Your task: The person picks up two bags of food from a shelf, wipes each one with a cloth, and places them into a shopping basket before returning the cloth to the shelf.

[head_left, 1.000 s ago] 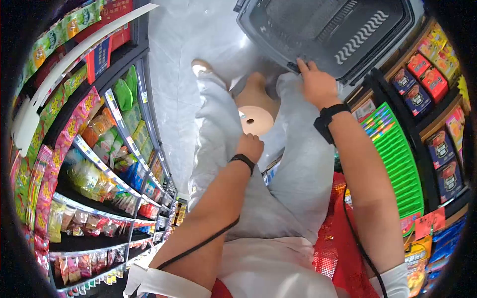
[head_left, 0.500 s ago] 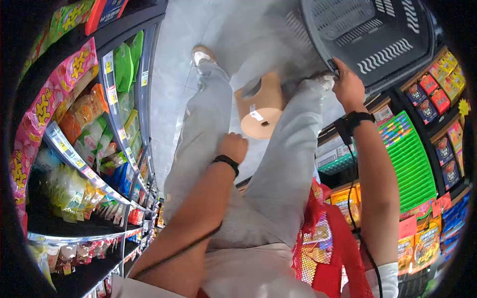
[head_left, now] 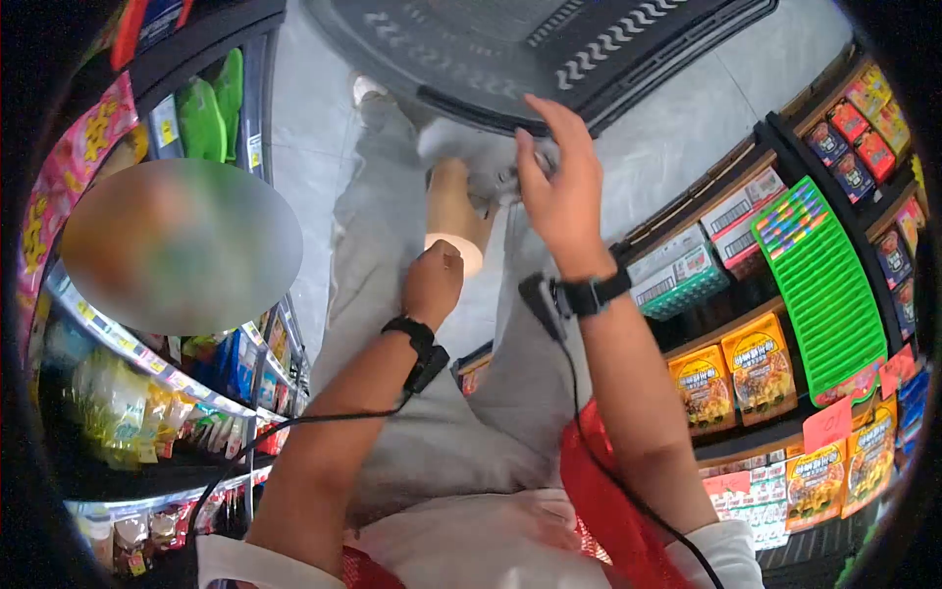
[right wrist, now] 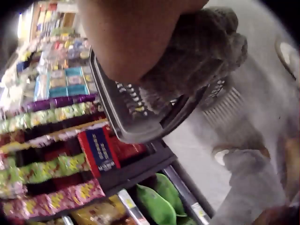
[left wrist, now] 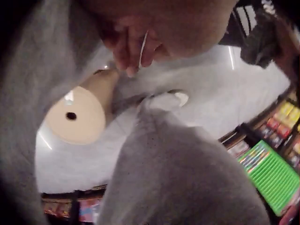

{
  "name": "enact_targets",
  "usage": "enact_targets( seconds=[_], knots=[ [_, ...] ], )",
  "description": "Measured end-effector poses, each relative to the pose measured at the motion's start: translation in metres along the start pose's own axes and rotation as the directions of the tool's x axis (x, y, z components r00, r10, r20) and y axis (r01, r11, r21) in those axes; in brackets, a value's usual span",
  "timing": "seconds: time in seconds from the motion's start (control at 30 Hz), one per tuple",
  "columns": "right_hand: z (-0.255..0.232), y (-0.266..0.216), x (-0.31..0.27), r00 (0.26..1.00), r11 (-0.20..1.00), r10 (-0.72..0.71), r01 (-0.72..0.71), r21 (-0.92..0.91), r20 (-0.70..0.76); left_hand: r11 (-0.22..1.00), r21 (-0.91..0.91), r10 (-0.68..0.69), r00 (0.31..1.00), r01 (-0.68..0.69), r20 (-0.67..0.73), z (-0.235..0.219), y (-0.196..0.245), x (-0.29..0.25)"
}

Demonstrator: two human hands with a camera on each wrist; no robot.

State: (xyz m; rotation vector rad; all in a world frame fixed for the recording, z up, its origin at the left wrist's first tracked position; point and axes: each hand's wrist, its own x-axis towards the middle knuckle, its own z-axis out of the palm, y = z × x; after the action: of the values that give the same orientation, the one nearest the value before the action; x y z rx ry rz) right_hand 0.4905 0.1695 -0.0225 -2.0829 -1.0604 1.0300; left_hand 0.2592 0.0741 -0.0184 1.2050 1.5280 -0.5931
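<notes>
My right hand [head_left: 569, 191] reaches forward with thumb and index finger spread apart. Its fingertips are right at the near rim of a large dark grey plastic basket [head_left: 471, 110], which fills the top of the head view. In the right wrist view the basket [right wrist: 136, 133] stands by the shelves, partly covered by a crumpled grey shape. Between my legs stands a tan, stool-like object [head_left: 453, 206] with a round face. The left wrist view shows a small dark hole in that round tan face [left wrist: 79, 129]. My left hand [head_left: 435, 283] hangs before it, loosely curled, holding nothing.
On the left, shelves [head_left: 162, 358] carry bagged snacks and green items; a blurred oval covers part of them. Shelves on the right hold a green slotted rack [head_left: 824, 294], orange packets [head_left: 760, 363] and boxes. Grey floor [head_left: 677, 157] lies between. Black cables run from both wrists.
The basket has moved from the upper right to the upper middle and turned. My right hand has moved left with it and its fingers have spread. The left hand has shifted slightly left.
</notes>
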Motion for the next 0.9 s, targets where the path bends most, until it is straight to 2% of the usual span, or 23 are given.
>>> enact_targets(
  seconds=[0.03,0.07,0.1,0.13,0.2,0.23,0.3,0.33,0.37,0.43,0.5,0.57,0.6,0.63,0.67,0.73,0.83,0.9],
  knots=[
    [-0.002,0.008,-0.006,0.997,0.997,0.030,-0.025,0.069,-0.070,0.992,-0.111,-0.059,0.998,0.056,-0.019,0.015,-0.003,0.006],
    [-0.002,0.017,-0.014,0.979,0.972,0.168,-0.145,0.184,-0.119,0.970,-0.223,-0.111,0.993,0.100,-0.036,0.032,-0.007,0.018],
    [-0.004,0.031,-0.021,0.955,0.957,0.244,-0.209,0.202,-0.167,0.913,-0.391,-0.124,0.992,0.113,-0.002,0.054,-0.017,0.027],
    [-0.002,0.050,-0.024,0.922,0.935,0.323,-0.275,0.225,-0.212,0.938,-0.317,-0.120,0.988,0.144,0.093,0.055,-0.004,0.036],
    [0.001,0.079,-0.020,0.832,0.849,0.481,-0.363,0.384,-0.277,0.994,-0.097,-0.027,0.980,0.047,0.198,0.062,0.016,0.052],
    [0.000,0.087,-0.020,0.772,0.791,0.564,-0.402,0.462,-0.294,0.997,0.031,0.062,0.971,-0.071,0.232,0.059,0.024,0.054],
    [0.004,0.100,-0.010,0.780,0.715,0.594,-0.398,0.575,-0.199,0.919,0.258,0.220,0.931,-0.298,0.291,0.041,0.046,0.057],
    [0.007,0.106,0.001,0.793,0.675,0.589,-0.379,0.633,-0.154,0.893,0.341,0.166,0.919,-0.293,0.357,0.025,0.065,0.058],
    [0.008,0.109,0.010,0.837,0.704,0.535,-0.369,0.606,-0.112,0.872,0.393,0.135,0.913,-0.294,0.385,0.008,0.083,0.061],
    [0.008,0.114,0.015,0.850,0.788,0.522,-0.446,0.424,-0.077,0.845,0.444,0.125,0.916,-0.300,0.381,-0.009,0.092,0.070],
    [0.001,0.100,0.019,0.844,0.806,0.534,-0.492,0.330,-0.046,0.831,0.484,0.086,0.923,-0.275,0.375,-0.023,0.092,0.082],
    [-0.016,0.075,0.026,0.813,0.770,0.581,-0.533,0.352,-0.040,0.847,0.485,0.051,0.941,-0.218,0.335,-0.033,0.091,0.097],
    [-0.023,0.069,0.022,0.794,0.750,0.604,-0.539,0.383,-0.065,0.826,0.500,0.120,0.947,-0.262,0.300,-0.039,0.091,0.104],
    [-0.031,0.064,0.018,0.775,0.731,0.626,-0.543,0.414,-0.090,0.791,0.543,0.103,0.936,-0.283,0.337,-0.044,0.094,0.110],
    [-0.035,0.058,0.008,0.792,0.762,0.596,-0.506,0.405,-0.132,0.753,0.585,0.086,0.927,-0.301,0.365,-0.048,0.096,0.117],
    [-0.044,0.047,-0.012,0.820,0.820,0.530,-0.431,0.377,-0.216,0.747,0.518,0.264,0.901,-0.416,0.344,-0.050,0.091,0.126],
    [-0.050,0.037,-0.056,0.872,0.881,0.377,-0.233,0.412,-0.313,0.682,0.490,0.469,0.838,-0.543,0.277,-0.048,0.070,0.097],
    [-0.059,0.027,-0.087,0.955,0.960,0.043,0.042,0.276,-0.295,0.581,0.513,0.644,0.742,-0.632,0.186,-0.047,0.063,0.078]
  ],
)
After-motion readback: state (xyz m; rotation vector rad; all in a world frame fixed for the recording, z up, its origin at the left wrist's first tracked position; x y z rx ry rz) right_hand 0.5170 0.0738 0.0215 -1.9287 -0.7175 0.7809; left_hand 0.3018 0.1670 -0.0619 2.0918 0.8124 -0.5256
